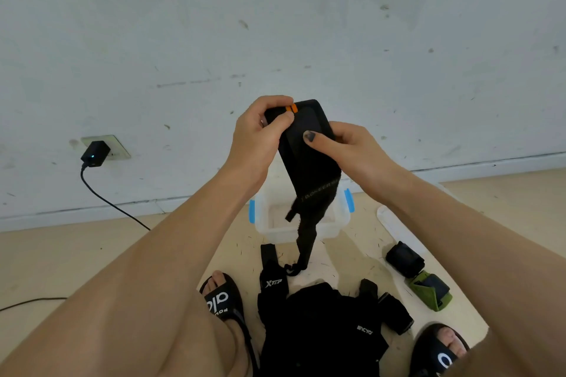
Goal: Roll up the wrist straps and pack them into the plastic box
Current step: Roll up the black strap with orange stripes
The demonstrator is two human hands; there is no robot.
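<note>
Holding a black wrist strap (pixel 309 156) up in front of a pale, scuffed wall (pixel 275 24), the person grips it with both hands. The left hand (pixel 260 135) pinches the strap's top corner beside its small orange tab (pixel 291 108), thumb on the front and fingers curled over the upper edge. The right hand (pixel 346 147) pinches the strap's right edge a little lower, its thumb pressed flat on the front face. From there the strap hangs down unrolled, narrowing to a thin tail whose end reaches the floor (pixel 61 254) just in front of the plastic box (pixel 269 223).

That box is clear with blue clips on its left and right sides, stands open on the floor near the wall, and lies directly behind the hanging strap. Nearer the person, a heap of black straps (pixel 321 321) lies between two feet in black sandals; one strap in it carries white lettering. To the right of the heap, well apart from the box, sit a rolled black strap (pixel 404 259) and, just beside it, a rolled green and black strap (pixel 430 291). A white flat piece (pixel 395 226) lies on the floor to the right of the box; what it is cannot be told. At left, a black charger (pixel 95 154) sits in a wall socket, its cable (pixel 110 203) trailing down to the floor.
</note>
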